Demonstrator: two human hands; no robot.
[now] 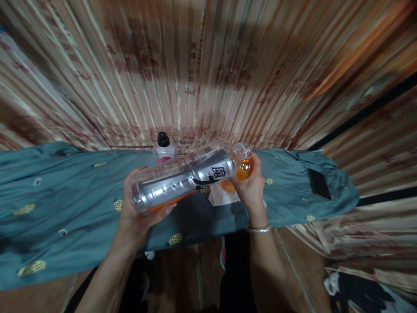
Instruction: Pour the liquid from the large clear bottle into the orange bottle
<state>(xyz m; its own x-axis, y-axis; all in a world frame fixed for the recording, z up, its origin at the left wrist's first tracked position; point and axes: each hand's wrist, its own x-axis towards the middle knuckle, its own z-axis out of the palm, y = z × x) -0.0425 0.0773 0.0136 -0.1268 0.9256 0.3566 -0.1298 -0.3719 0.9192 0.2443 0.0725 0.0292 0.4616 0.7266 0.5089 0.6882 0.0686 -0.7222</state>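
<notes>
My left hand (137, 213) is wrapped round the base of a large clear plastic bottle (182, 176) with a silver label and dark lettering. The bottle lies nearly on its side above the table, its right end slightly higher. Some orange shows along its underside. My right hand (252, 184) grips a small clear container (243, 167) with orange liquid in it. The container's clear rim is right by the large bottle's right end; whether they touch I cannot tell. Beneath them lies a white item with an orange print (223, 196), partly hidden.
A blue-green cloth with yellow patterns (87, 195) covers the table. Behind the large bottle stands a bottle with a black cap (163, 145) and pink lower part. A dark phone (319, 184) lies at the right. A pleated curtain (195, 78) hangs directly behind the table.
</notes>
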